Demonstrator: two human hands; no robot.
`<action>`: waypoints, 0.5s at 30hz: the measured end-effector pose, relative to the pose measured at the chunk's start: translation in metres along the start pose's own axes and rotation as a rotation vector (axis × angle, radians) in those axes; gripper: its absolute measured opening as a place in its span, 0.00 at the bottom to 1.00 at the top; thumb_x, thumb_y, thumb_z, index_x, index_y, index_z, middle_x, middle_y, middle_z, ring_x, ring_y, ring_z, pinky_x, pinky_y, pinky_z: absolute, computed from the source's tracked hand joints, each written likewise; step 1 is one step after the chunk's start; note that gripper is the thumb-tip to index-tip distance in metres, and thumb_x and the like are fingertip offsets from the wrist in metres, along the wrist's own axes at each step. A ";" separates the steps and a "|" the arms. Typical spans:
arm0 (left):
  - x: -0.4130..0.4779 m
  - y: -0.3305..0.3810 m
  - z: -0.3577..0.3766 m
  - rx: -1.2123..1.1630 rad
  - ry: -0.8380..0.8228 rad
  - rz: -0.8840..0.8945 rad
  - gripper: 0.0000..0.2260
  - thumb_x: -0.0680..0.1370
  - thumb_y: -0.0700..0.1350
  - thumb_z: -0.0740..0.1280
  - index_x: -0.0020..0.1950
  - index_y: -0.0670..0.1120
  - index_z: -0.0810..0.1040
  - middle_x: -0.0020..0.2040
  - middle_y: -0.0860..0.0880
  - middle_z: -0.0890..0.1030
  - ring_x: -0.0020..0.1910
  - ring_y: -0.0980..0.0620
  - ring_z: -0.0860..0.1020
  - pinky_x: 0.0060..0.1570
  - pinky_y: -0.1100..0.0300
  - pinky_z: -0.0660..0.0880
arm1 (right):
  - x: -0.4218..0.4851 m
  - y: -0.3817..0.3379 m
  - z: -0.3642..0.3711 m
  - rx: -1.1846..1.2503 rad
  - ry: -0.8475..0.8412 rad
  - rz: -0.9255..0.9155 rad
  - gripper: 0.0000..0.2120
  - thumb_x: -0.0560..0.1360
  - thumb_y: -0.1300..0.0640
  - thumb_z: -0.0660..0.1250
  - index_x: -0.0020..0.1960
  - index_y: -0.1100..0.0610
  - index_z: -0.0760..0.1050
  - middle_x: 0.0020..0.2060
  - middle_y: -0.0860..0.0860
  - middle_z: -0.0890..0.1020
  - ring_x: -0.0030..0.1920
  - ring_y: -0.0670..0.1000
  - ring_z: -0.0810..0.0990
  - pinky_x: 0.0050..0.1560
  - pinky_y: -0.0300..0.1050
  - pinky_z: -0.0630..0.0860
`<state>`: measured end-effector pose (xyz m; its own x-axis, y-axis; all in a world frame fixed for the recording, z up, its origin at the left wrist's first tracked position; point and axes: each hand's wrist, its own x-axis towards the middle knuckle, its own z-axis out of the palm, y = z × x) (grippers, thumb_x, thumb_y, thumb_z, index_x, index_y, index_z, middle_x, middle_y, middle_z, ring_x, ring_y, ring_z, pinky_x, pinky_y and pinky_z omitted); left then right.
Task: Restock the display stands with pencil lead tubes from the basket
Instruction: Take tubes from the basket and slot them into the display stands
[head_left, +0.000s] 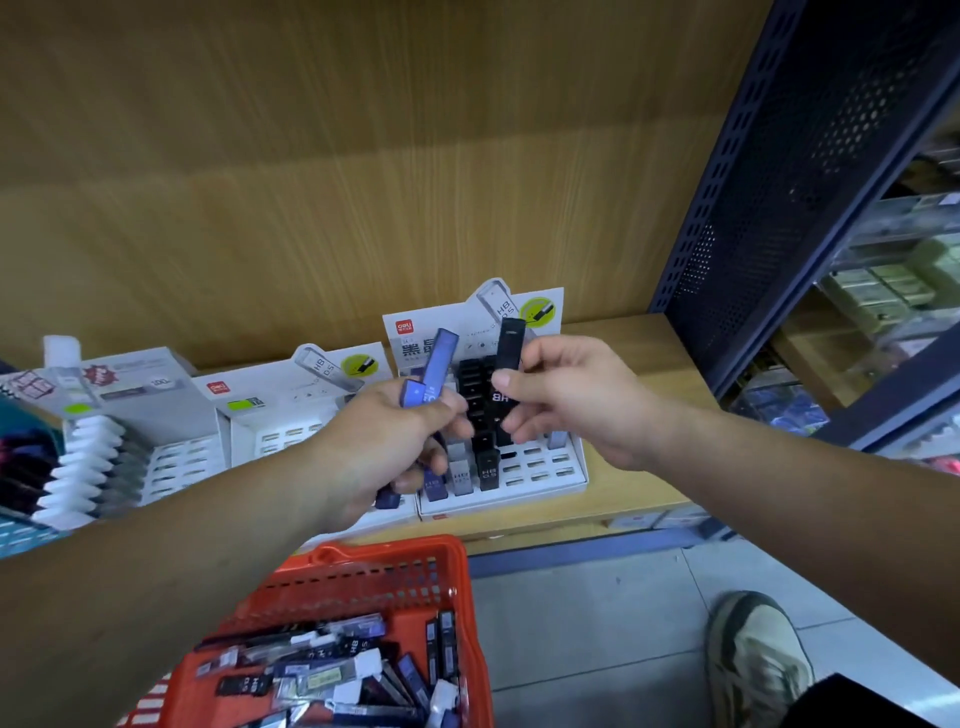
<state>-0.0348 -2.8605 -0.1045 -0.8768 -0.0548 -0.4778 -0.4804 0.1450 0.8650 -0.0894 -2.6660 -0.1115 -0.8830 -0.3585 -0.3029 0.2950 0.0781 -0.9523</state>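
Your right hand (574, 402) pinches a black tube (509, 348) between thumb and fingers, its long axis near upright, just above the display stand (509, 503) at frame centre. The stand's empty slots lie lower right. Your left hand (384, 441) grips blue tubes (440, 358). The basket (363, 584) sits below.

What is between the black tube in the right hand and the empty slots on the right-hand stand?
Nothing visible. The black tube hangs over the stand, whose empty slots lie open; the left hand with blue tubes is off to the left.
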 end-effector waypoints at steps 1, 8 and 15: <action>-0.002 0.001 0.004 0.010 -0.026 -0.008 0.08 0.85 0.47 0.65 0.58 0.43 0.79 0.43 0.44 0.84 0.23 0.54 0.72 0.21 0.62 0.61 | 0.000 -0.002 0.001 0.064 -0.005 0.036 0.11 0.76 0.64 0.75 0.40 0.59 0.74 0.31 0.55 0.80 0.33 0.56 0.82 0.38 0.50 0.84; 0.004 -0.001 0.008 0.008 -0.087 0.041 0.07 0.85 0.46 0.65 0.53 0.42 0.78 0.44 0.42 0.86 0.29 0.48 0.72 0.22 0.63 0.61 | 0.002 -0.015 0.006 0.148 -0.048 0.100 0.09 0.79 0.60 0.72 0.53 0.65 0.79 0.37 0.60 0.81 0.32 0.55 0.83 0.33 0.46 0.82; 0.004 -0.001 0.001 0.094 -0.021 0.057 0.08 0.84 0.47 0.67 0.52 0.44 0.79 0.41 0.44 0.85 0.24 0.54 0.71 0.22 0.63 0.62 | 0.009 -0.018 -0.010 -0.113 0.080 0.007 0.14 0.77 0.65 0.74 0.60 0.60 0.77 0.47 0.55 0.83 0.40 0.52 0.85 0.43 0.46 0.85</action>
<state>-0.0381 -2.8603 -0.1075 -0.9014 -0.0234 -0.4324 -0.4250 0.2391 0.8730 -0.1061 -2.6614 -0.0970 -0.9086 -0.2824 -0.3077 0.2627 0.1861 -0.9467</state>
